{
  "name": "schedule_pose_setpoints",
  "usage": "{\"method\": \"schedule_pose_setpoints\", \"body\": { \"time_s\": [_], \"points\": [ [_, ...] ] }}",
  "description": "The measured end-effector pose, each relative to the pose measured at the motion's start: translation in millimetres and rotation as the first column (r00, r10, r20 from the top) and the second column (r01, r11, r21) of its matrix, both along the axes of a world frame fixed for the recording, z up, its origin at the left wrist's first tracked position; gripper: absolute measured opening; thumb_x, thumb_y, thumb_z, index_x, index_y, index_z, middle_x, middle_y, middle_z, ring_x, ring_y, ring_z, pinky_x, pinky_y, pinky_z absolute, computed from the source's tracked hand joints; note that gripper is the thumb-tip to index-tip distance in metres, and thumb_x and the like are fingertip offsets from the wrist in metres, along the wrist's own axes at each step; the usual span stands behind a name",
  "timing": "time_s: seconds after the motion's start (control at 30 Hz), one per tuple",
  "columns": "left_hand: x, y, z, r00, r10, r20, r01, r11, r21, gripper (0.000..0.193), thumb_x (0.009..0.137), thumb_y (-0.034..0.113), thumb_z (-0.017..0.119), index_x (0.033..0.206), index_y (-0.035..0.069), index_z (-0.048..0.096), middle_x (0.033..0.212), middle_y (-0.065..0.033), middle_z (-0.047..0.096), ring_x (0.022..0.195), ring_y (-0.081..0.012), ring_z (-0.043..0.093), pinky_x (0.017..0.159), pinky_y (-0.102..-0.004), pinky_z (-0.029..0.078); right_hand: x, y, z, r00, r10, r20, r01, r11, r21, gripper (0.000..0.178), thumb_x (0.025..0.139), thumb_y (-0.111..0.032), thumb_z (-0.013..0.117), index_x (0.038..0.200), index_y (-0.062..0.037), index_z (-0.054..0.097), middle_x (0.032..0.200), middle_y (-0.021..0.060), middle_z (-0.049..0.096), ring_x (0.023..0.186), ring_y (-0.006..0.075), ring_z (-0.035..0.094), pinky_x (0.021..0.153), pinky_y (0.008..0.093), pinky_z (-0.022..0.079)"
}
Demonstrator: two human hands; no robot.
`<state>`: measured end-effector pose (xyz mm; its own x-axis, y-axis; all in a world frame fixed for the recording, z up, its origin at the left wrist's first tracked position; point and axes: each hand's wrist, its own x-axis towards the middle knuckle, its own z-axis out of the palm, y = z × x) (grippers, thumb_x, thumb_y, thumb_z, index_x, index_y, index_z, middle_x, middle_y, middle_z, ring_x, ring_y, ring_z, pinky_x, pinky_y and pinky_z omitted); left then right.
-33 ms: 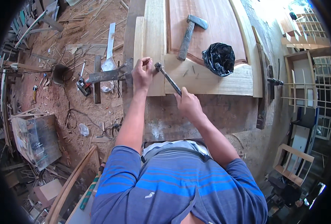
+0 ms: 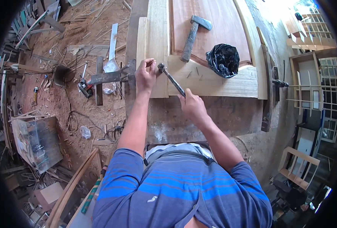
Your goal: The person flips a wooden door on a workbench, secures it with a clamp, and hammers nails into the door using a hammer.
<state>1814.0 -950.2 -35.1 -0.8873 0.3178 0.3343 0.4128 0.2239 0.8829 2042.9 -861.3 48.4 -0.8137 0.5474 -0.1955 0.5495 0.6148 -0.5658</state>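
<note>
My right hand (image 2: 194, 104) is closed round the dark handle of a hammer (image 2: 172, 81). The hammer's head hovers over the wooden door panel's pale frame (image 2: 214, 88), just right of my left fingers. My left hand (image 2: 145, 75) is at the panel's left edge, beside a narrow wooden strip (image 2: 141, 40). Its thumb and fingertips are pinched together; whatever they hold is too small to make out. Farther up the panel lies a heavier sledge hammer (image 2: 191, 40) with a worn handle. Several loose nails (image 2: 189, 73) are scattered on the pale wood in front of it.
A black plastic bag (image 2: 223, 60), its mouth spread wide, stands right of the nails. Metal clamp bars (image 2: 107, 77) jut out at the bench's left. Wood scraps and shavings cover the floor (image 2: 88, 30). Wooden frames (image 2: 299, 167) stand at the right.
</note>
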Motion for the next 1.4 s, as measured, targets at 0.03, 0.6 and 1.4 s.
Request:
{"method": "schedule_pose_setpoints", "body": {
  "time_s": [0.03,0.6,1.4],
  "points": [
    [0,1,1,1.000,-0.020,-0.005,0.019,0.999,-0.044,0.018,0.102,0.018,0.074,0.111,0.003,0.073,0.102,-0.0152,0.081,0.097,-0.0279,0.080,0.086,-0.0392,0.062,5,0,3,1.000,0.003,0.004,-0.003,1.000,-0.003,0.029,0.109,-0.030,0.059,0.102,-0.0017,0.054,0.078,0.0308,0.069,0.078,0.0544,0.069,0.070,0.0634,0.053],
    [-3,4,4,0.997,-0.076,-0.024,0.076,0.997,-0.018,0.017,0.101,0.016,0.077,0.112,0.003,0.074,0.103,-0.0131,0.082,0.096,-0.0235,0.081,0.083,-0.0353,0.063,97,-28,-10,0.999,-0.022,-0.030,0.021,0.999,-0.041,0.030,0.109,-0.032,0.062,0.104,-0.0047,0.053,0.073,0.0274,0.068,0.072,0.0511,0.070,0.061,0.0616,0.051],
    [4,-1,3,0.989,-0.151,0.003,0.150,0.981,-0.125,0.015,0.102,0.016,0.074,0.114,0.007,0.073,0.102,-0.0133,0.081,0.089,-0.0254,0.081,0.076,-0.0356,0.063,90,-32,-2,0.999,-0.024,0.047,0.024,1.000,0.005,0.030,0.108,-0.030,0.063,0.100,-0.0039,0.050,0.071,0.0285,0.067,0.071,0.0526,0.068,0.061,0.0638,0.052]
  ]
}}
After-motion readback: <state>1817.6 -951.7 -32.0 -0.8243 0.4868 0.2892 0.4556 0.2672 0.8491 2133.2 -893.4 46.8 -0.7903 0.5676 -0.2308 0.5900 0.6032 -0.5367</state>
